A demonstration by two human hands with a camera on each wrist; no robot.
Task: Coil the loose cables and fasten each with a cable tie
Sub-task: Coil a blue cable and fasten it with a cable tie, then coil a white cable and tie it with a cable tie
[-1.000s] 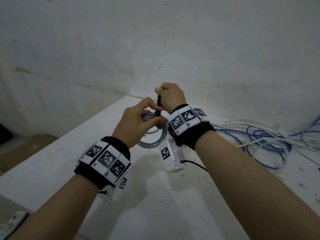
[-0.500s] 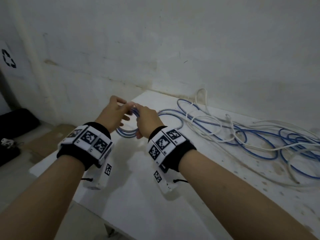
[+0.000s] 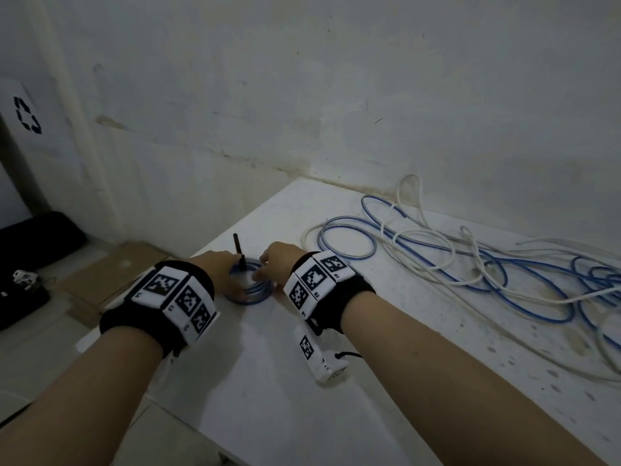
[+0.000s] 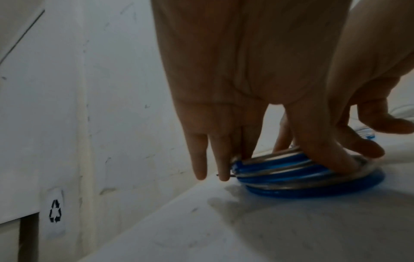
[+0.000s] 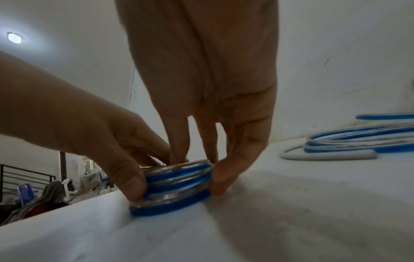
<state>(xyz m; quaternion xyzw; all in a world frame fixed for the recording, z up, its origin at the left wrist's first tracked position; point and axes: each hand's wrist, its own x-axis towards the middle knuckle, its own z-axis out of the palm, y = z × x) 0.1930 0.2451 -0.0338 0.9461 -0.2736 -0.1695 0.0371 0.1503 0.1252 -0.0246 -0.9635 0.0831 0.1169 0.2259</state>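
Left hand (image 3: 220,265) and right hand (image 3: 277,260) both pinching the small blue coil (image 3: 250,285) from either side, coil flat on the white table (image 3: 302,381) near its left corner. Black cable tie (image 3: 238,248) sticking up from coil. Loose cables (image 3: 470,264) sprawled to the right.

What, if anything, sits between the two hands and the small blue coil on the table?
Nothing visible. The left hand and right hand both grip the blue coil directly as it lies on the table. The black cable tie stands up from its far side.
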